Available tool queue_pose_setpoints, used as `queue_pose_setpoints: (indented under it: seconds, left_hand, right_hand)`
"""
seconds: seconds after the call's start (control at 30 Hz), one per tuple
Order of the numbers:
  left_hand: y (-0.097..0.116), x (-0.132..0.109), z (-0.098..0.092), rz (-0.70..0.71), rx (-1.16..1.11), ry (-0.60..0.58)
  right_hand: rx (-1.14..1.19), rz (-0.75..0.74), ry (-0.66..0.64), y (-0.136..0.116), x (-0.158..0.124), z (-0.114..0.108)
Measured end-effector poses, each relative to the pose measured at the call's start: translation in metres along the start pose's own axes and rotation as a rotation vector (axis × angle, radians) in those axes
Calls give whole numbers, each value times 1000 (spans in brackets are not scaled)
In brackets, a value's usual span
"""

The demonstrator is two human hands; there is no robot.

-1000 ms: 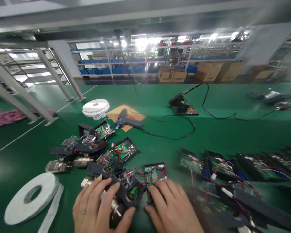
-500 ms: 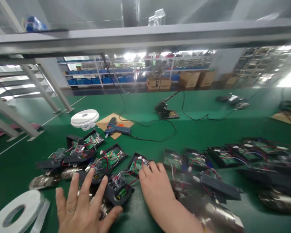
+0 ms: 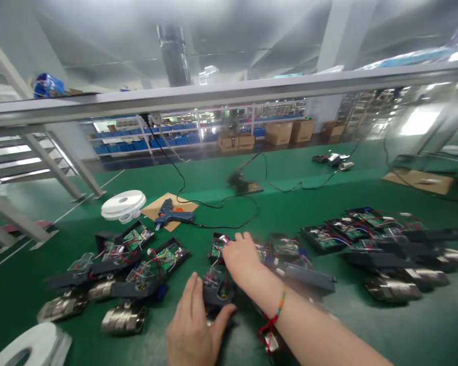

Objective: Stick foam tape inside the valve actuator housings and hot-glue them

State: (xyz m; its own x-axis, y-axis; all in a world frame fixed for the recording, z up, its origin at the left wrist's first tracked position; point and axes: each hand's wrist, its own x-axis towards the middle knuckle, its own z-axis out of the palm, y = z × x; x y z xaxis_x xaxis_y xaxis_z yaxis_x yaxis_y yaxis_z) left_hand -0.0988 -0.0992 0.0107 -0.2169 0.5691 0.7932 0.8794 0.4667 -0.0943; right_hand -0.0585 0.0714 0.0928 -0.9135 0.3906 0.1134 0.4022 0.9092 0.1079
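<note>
My left hand [image 3: 193,328] rests low in the middle, thumb and fingers curled round a black housing with a clear part and red wires [image 3: 217,287]. My right hand [image 3: 241,258] reaches forward over it, fingers bent down onto a small black case holding a green circuit board [image 3: 216,246]. A beaded band and red string circle my right wrist [image 3: 272,320]. Just to the right lies a blurred row of similar black cases with boards [image 3: 290,251].
On the green bench, wired assemblies with metal valve bodies [image 3: 122,319] lie left. More assemblies [image 3: 385,239] lie right. Further back are a blue glue gun [image 3: 171,216] on cardboard, white tape rolls [image 3: 122,204], a soldering stand [image 3: 244,184] and cables. A tape roll [image 3: 30,348] sits bottom left.
The view swung up and right. My right hand moved forward onto the case with the board. My left hand's spread fingers closed round the black housing, which shifted right with it.
</note>
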Motion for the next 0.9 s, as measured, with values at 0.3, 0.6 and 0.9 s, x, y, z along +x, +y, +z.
queue_pose_setpoints:
  seconds: [0.3,0.6,0.9]
  left_hand:
    - [23,7,-8,-222,-150,-25]
    - [-111,-8,-17,-605,270,-168]
    - [-157,-58,-13,-289,-66,-289]
  right_hand:
    - [29,-51,-89,31,-8,-22]
    - [185,-405,-181,-36,42,-33]
    - [26,-468,-446,-69,62,-16]
